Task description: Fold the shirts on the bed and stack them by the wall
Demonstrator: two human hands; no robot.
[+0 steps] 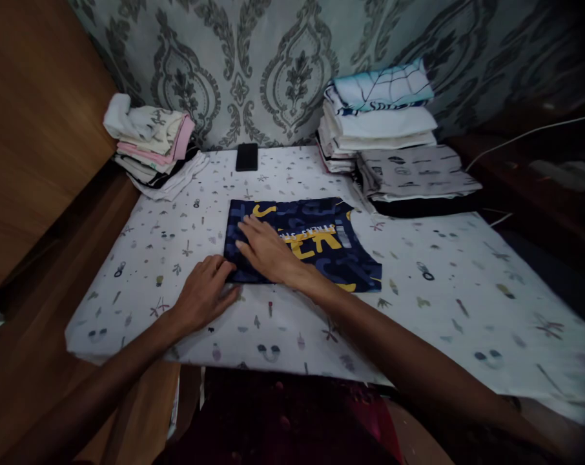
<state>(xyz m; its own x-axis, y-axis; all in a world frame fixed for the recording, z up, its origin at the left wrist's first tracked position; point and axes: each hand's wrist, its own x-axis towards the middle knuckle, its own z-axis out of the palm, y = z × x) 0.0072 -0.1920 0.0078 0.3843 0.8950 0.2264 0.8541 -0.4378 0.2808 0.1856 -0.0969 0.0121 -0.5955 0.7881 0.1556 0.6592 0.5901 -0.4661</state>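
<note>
A dark navy sleeveless shirt [363, 258] with yellow and white lettering lies folded flat in the middle of the patterned white table cover [297, 329]. My right hand [268, 248] rests palm down on the shirt's left half, its fingers spread apart. At the shirt's near left corner is my left hand [200, 294]. Its fingers bend down at the corner and touch the fabric, while the thumb points apart from them along the near edge. Nothing is visibly gripped by either hand.
A stack of folded clothes [152, 145] stands at the back left. At the back right rise a taller stack [379, 116] and a lower pile with a grey printed garment [413, 171] on top. A black phone [246, 157] lies near the patterned wall. A white cable [529, 132] runs at right.
</note>
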